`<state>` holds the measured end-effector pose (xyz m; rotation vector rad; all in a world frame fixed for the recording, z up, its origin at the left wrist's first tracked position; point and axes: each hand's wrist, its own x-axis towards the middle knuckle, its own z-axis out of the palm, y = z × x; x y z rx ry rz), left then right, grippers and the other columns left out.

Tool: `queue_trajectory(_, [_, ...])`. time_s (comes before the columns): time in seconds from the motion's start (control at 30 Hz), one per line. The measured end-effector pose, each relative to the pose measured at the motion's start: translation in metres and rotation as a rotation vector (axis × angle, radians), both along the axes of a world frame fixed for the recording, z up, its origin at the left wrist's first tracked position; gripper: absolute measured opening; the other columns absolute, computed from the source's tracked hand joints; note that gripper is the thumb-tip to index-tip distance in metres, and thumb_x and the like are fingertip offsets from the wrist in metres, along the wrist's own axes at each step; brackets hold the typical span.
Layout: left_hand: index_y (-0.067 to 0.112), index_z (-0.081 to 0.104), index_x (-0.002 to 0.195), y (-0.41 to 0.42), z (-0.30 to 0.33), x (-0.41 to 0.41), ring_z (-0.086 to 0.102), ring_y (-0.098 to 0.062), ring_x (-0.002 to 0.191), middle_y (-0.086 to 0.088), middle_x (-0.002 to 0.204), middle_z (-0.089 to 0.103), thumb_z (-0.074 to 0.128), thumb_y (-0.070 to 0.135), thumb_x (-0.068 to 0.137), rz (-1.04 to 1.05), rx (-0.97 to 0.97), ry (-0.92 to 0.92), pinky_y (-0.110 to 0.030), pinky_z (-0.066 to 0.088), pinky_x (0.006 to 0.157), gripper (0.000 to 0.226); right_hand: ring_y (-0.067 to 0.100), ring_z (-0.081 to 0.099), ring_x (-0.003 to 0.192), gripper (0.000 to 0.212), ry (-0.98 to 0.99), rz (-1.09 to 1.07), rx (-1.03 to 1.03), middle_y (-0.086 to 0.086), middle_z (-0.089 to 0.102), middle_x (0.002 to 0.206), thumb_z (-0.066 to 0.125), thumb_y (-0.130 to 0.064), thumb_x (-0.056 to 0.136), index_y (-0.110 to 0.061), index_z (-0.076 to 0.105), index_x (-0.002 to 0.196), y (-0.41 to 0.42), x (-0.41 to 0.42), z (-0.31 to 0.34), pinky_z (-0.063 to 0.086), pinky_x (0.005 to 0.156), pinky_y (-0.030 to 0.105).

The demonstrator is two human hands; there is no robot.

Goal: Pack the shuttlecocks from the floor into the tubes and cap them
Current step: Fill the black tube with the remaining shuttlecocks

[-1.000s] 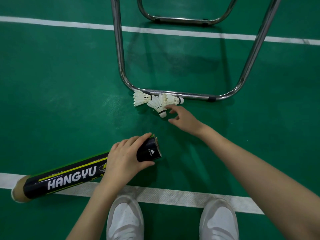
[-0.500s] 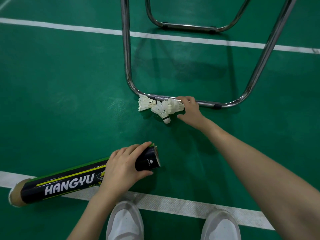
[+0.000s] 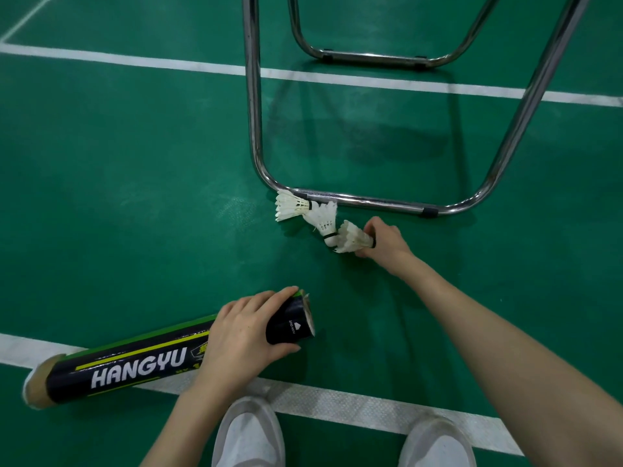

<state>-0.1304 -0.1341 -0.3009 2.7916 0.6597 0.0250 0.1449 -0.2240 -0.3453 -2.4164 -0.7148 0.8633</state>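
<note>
A black tube [image 3: 135, 365] marked HANGYU lies on the green floor, its open mouth [image 3: 307, 320] pointing right. My left hand [image 3: 242, 335] grips the tube just behind that mouth. My right hand [image 3: 386, 242] pinches the cork end of one white shuttlecock [image 3: 352, 238], feathers pointing left, just above the floor. Two more shuttlecocks lie beside it: one [image 3: 290, 205] against the chair's metal bar, the other [image 3: 324, 220] with its cork toward me, touching the held one's feathers.
A chrome chair frame [image 3: 371, 203] stands on the floor right behind the shuttlecocks, with a second bar [image 3: 371, 58] farther back. White court lines [image 3: 337, 404] cross near and far. My two white shoes [image 3: 247, 436] are at the bottom edge.
My right hand reached the shuttlecocks by the bar, took hold of the rightmost one and has drawn it a little toward me. The left hand kept holding the tube.
</note>
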Motion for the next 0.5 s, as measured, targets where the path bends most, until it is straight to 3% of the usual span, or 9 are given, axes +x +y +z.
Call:
queue_trajectory(0.07, [0.038,0.041,0.130,0.000,-0.001,0.000,0.062,-0.020,0.098,0.009,0.111,0.064,0.078,0.058,0.054,0.005,-0.013,-0.003,-0.037,0.047,0.081,0.087,0.024,0.053,0.096,0.043,0.029,-0.032,-0.025,0.000,0.056,0.096,0.077,-0.030,0.072,-0.016,0.047,0.100,-0.010,-0.005,-0.003,0.046,0.088,0.041])
queue_trajectory(0.17, [0.037,0.043,0.131,0.000,-0.002,0.000,0.061,-0.021,0.098,0.008,0.112,0.064,0.079,0.056,0.054,0.008,-0.016,-0.009,-0.038,0.046,0.082,0.087,0.021,0.056,0.089,0.045,0.115,-0.091,0.064,0.002,0.059,0.097,0.079,-0.029,0.071,-0.011,0.052,0.103,-0.031,-0.024,-0.001,0.048,0.081,0.034])
queue_trajectory(0.27, [0.037,0.043,0.130,-0.002,-0.003,0.000,0.061,-0.021,0.097,0.007,0.110,0.064,0.079,0.056,0.053,-0.002,-0.005,-0.010,-0.038,0.046,0.081,0.088,0.015,0.054,0.089,0.053,0.103,-0.091,0.047,-0.002,0.058,0.100,0.078,-0.028,0.072,-0.012,0.051,0.115,-0.057,-0.053,0.005,0.041,0.074,0.026])
queue_trajectory(0.4, [0.037,0.040,0.129,-0.010,-0.007,-0.002,0.063,-0.020,0.094,0.008,0.108,0.065,0.079,0.058,0.051,-0.034,0.012,-0.016,-0.038,0.048,0.079,0.090,0.016,0.050,0.111,0.087,0.100,-0.095,0.047,0.003,0.045,0.133,0.077,-0.027,0.073,-0.024,0.025,0.143,-0.094,-0.094,0.008,0.041,0.089,0.029])
queue_trajectory(0.47, [0.036,0.043,0.128,-0.015,-0.009,0.000,0.063,-0.021,0.092,0.008,0.107,0.065,0.080,0.057,0.050,-0.050,0.007,-0.022,-0.039,0.048,0.078,0.090,0.012,0.052,0.097,0.093,0.108,-0.053,0.032,-0.002,0.034,0.137,0.075,-0.026,0.076,-0.035,0.014,0.146,-0.107,-0.112,0.011,0.043,0.080,0.025])
queue_trajectory(0.5, [0.035,0.044,0.128,-0.019,-0.010,0.001,0.064,-0.021,0.091,0.007,0.106,0.066,0.080,0.058,0.049,-0.057,0.011,-0.024,-0.039,0.049,0.078,0.090,0.010,0.053,0.085,0.088,0.101,-0.036,0.016,-0.004,0.029,0.138,0.074,-0.027,0.076,-0.038,0.019,0.144,-0.112,-0.119,0.010,0.043,0.073,0.023])
